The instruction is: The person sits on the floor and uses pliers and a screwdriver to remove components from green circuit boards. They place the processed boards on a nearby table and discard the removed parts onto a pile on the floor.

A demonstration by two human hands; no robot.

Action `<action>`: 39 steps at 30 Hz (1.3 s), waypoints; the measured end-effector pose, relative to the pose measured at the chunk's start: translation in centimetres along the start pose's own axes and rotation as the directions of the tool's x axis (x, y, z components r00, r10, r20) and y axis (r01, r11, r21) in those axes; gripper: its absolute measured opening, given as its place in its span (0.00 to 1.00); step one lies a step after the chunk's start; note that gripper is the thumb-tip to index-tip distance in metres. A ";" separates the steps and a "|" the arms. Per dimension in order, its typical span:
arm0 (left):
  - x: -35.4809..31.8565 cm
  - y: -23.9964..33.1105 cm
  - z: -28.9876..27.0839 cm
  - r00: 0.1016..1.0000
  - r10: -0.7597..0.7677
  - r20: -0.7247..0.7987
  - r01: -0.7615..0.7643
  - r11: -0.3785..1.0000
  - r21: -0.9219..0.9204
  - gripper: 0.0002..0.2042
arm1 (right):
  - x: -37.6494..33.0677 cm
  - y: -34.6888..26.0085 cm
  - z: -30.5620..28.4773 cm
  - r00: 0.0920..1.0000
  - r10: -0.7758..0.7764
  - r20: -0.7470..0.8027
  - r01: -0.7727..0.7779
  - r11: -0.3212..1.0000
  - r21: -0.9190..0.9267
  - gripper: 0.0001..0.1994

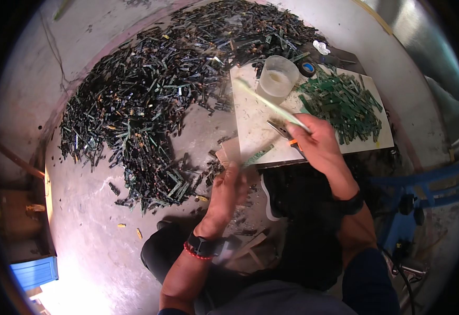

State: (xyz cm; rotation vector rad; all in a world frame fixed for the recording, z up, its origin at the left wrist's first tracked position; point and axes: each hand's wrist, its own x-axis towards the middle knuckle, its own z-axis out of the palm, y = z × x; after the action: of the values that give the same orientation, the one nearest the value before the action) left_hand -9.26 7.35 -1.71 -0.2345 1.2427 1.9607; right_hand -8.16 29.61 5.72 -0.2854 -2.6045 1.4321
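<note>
My right hand (319,143) is closed around a long pale stick (274,107), blurred and wider at its far end, like a brush. Pliers (279,129) with orange and black handles sit under the same hand; whether the fingers grip them too I cannot tell. My left hand (228,186) pinches a narrow green circuit board strip (259,155) at the near left corner of a white board (250,118). A piece of brown cardboard (230,151) shows beside those fingertips. Past the stick stands a cloudy plastic cup (279,79) with some liquid in it.
Green circuit board strips (345,105) lie heaped on the board's right side, near a roll of blue tape (307,69). A large spread of dark strips (140,100) covers the floor at the left and back. A blue stool-like frame (418,189) stands at the right.
</note>
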 end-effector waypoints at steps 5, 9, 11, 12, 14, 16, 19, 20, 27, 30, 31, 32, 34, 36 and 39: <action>0.8 -0.2 -0.1 0.984 0.042 -0.174 -0.041 0.999 0.007 0.21 | -1.0 -0.8 -2.0 0.998 0.056 -0.030 -0.055 0.998 0.013 0.13; 1.4 -0.3 0.0 0.977 0.050 -0.207 -0.061 0.997 -0.044 0.22 | -1.6 0.5 -3.3 0.984 0.076 0.160 -0.079 0.997 0.013 0.14; 1.4 -0.3 0.0 0.979 0.068 -0.193 -0.083 0.994 -0.072 0.22 | -2.0 0.7 -3.9 0.980 0.058 0.192 -0.056 0.998 -0.015 0.15; 1.5 -0.2 0.1 0.975 0.095 -0.200 -0.113 0.990 -0.079 0.21 | -2.0 1.3 -4.1 0.975 0.029 0.221 -0.030 1.000 0.004 0.14; 1.5 -0.3 0.3 0.966 0.146 -0.211 -0.168 0.981 -0.092 0.20 | -2.0 1.2 -4.3 0.964 0.061 0.260 -0.045 0.997 -0.067 0.13; 1.4 -0.1 0.4 0.971 0.111 -0.211 -0.132 0.987 -0.090 0.20 | -2.0 1.6 -3.9 0.966 0.085 0.244 -0.057 0.991 -0.119 0.11; 1.6 -0.3 0.3 0.978 0.045 -0.203 -0.068 0.992 -0.108 0.20 | -1.8 2.3 -3.2 0.969 -0.039 0.246 0.071 0.990 -0.125 0.11; 1.7 -0.4 0.3 0.979 0.023 -0.200 -0.048 0.992 -0.118 0.20 | -1.8 1.9 -2.9 0.978 -0.056 0.200 0.088 0.984 -0.154 0.11; 1.7 -0.6 0.1 0.980 0.030 -0.199 -0.053 0.992 -0.111 0.20 | -1.8 1.8 -3.2 0.985 0.007 0.174 0.000 0.999 -0.038 0.14; 1.6 -0.8 0.1 0.982 0.024 -0.189 -0.043 0.994 -0.097 0.20 | -1.7 2.1 -2.7 0.974 0.012 0.225 0.047 0.965 -0.257 0.14; 1.5 -0.5 0.2 0.982 0.017 -0.187 -0.037 0.994 -0.102 0.20 | -1.5 2.0 -2.6 0.978 0.041 0.205 0.018 0.961 -0.277 0.14; 1.5 -0.2 0.2 0.983 0.010 -0.184 -0.030 0.994 -0.107 0.20 | -1.5 2.0 -2.7 0.978 0.058 0.203 0.005 0.954 -0.298 0.14; 1.7 -0.2 -0.2 0.992 -0.053 -0.113 0.029 0.978 -0.206 0.20 | -1.5 2.1 -2.9 0.976 0.093 0.199 -0.020 0.940 -0.340 0.15; 1.6 -0.1 -0.4 0.995 -0.094 -0.033 0.079 0.949 -0.306 0.20 | -1.4 1.6 -2.8 0.972 0.084 0.221 -0.008 0.946 -0.324 0.15; 1.4 0.4 -0.3 0.990 -0.113 0.080 0.137 0.900 -0.413 0.20 | -1.4 1.4 -2.6 0.965 0.094 0.244 -0.004 0.938 -0.346 0.16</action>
State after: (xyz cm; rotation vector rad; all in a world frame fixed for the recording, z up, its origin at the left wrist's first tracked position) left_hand -10.50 7.73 -2.32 -0.4613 0.7386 2.0863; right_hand -6.05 32.19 5.84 -0.2181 -3.0813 1.0807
